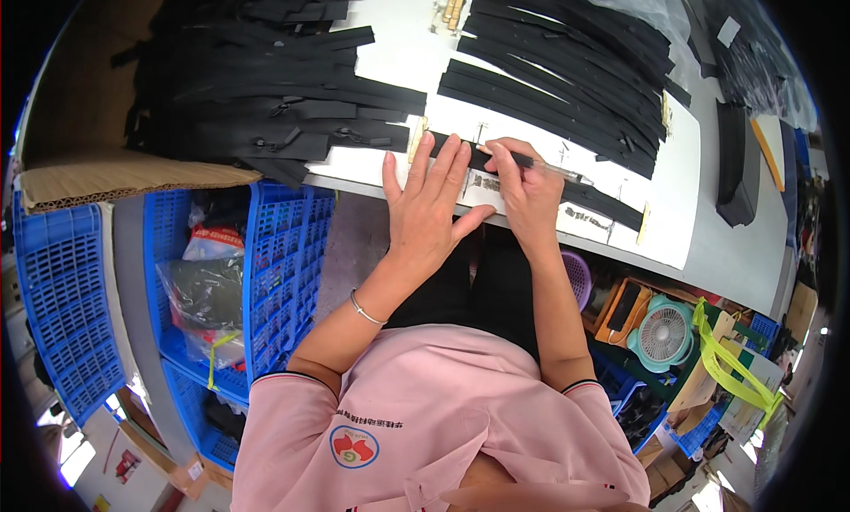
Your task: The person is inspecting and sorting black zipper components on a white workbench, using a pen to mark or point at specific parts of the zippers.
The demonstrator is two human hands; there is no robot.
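Head view shows a person's two bare hands at work over a white board (677, 233), which lies on a grey table (748, 246). One black strip (611, 205) lies along the near part of this board, running slantwise beneath both hands; near its right end is a small pale block (645, 223). The left hand (425, 211) is flat with the fingers apart, and its fingertips rest at the left end of the strip, while the thumb points to the right. The right hand (531, 193) has its thumb and fingers closed together on a slim pen (521, 159), whose pale tip points to the left, over the strip. I cannot tell whether this tip touches it. Farther back on the board, many black strips (558, 87) lie in a row side by side. At the left, a thick pile of black strips (239, 87) extends from a cardboard box (133, 184) onto the board.
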